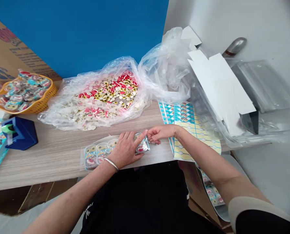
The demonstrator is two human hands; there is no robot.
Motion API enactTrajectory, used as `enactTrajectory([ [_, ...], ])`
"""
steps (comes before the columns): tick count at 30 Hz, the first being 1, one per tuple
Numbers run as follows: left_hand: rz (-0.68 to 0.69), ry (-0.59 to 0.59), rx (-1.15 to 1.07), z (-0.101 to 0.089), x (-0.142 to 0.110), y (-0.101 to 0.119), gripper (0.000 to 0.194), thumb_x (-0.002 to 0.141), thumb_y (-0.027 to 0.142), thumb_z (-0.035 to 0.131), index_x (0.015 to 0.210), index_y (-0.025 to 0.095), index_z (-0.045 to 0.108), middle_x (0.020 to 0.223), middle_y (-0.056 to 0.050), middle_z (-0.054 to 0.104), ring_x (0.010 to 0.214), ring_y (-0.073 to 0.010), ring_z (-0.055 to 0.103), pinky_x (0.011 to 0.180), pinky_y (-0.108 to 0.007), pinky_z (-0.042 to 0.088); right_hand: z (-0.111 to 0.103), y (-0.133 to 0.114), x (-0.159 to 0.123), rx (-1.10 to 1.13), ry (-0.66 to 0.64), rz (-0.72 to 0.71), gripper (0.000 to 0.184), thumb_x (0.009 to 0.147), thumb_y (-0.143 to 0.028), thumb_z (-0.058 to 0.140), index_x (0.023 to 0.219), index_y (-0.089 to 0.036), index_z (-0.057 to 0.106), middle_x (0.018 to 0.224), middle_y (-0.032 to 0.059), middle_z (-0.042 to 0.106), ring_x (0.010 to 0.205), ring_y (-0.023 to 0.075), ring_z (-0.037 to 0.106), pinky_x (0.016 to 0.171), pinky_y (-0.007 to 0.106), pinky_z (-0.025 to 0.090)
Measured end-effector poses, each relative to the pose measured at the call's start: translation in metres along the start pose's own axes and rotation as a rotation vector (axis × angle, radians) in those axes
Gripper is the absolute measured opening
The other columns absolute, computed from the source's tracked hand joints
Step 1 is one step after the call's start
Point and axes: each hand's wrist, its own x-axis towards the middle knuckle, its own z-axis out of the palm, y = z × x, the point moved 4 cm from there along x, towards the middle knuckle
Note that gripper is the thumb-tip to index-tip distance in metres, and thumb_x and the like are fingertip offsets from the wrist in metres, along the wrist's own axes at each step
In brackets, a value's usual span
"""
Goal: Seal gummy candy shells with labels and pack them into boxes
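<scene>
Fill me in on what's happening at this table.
A person is working with both bare hands on a clear strip of small packets near the table edge. The left hand lies flat across the strip, covering its middle, while the fingers of the right hand are at its right end. Beyond them, an open plastic bag holds many small red, white and yellow pieces. A yellow basket of wrapped packets stands to the left, behind a blue tape dispenser.

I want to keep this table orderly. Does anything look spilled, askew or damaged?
The printed sheets look askew, their edges fanned unevenly near the right hand. The white carton lies slanted, flaps open, over clear plastic. I see no spill or damage.
</scene>
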Motion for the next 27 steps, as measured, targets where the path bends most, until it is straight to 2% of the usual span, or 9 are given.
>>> enactTrajectory([
  [5, 0.027, -0.022, 0.038, -0.004, 0.001, 0.001, 0.086, 0.082, 0.045, 0.069, 0.157, 0.032, 0.028, 0.127, -0.016, 0.049, 0.110, -0.0337, 0.049, 0.097, -0.048, 0.041, -0.004, 0.005, 0.004, 0.018, -0.001, 0.008, 0.031, 0.089, -0.044, 0.069, 0.083, -0.016, 0.055, 0.061, -0.0065, 0.054, 0.055, 0.0082, 0.050, 0.059, 0.023, 0.044],
  [9, 0.031, -0.037, 0.050, -0.004, 0.002, 0.001, 0.084, 0.082, 0.047, 0.070, 0.155, 0.038, 0.030, 0.129, -0.015, 0.047, 0.111, -0.0338, 0.049, 0.096, -0.048, 0.041, -0.008, 0.011, 0.009, 0.016, -0.002, 0.009, 0.032, 0.088, -0.043, 0.070, 0.079, -0.017, 0.053, 0.061, -0.0063, 0.055, 0.055, 0.0077, 0.051, 0.058, 0.022, 0.043],
  [14, 0.027, -0.048, 0.043, -0.005, 0.003, 0.002, 0.080, 0.083, 0.048, 0.069, 0.154, 0.038, 0.034, 0.129, -0.016, 0.047, 0.110, -0.0336, 0.048, 0.096, -0.048, 0.041, -0.012, 0.019, 0.013, 0.030, -0.009, 0.036, 0.036, 0.085, -0.046, 0.074, 0.077, -0.016, 0.054, 0.059, -0.0062, 0.056, 0.054, 0.0076, 0.053, 0.057, 0.022, 0.045],
  [19, 0.023, -0.057, 0.040, -0.006, 0.004, 0.002, 0.078, 0.083, 0.048, 0.068, 0.153, 0.037, 0.035, 0.127, -0.015, 0.048, 0.110, -0.0332, 0.048, 0.096, -0.047, 0.041, -0.014, 0.026, 0.016, 0.031, 0.041, 0.094, 0.037, 0.080, -0.045, 0.077, 0.077, -0.016, 0.055, 0.059, -0.0061, 0.059, 0.050, 0.0078, 0.056, 0.050, 0.020, 0.046],
  [27, 0.023, -0.052, 0.016, -0.006, 0.004, 0.002, 0.071, 0.084, 0.044, 0.067, 0.150, 0.037, 0.041, 0.128, -0.015, 0.048, 0.111, -0.0335, 0.048, 0.097, -0.048, 0.040, -0.017, 0.024, 0.019, 0.010, 0.038, 0.147, 0.033, 0.079, -0.043, 0.076, 0.078, -0.015, 0.060, 0.067, 0.0001, 0.069, 0.057, 0.0104, 0.064, 0.049, 0.019, 0.049],
])
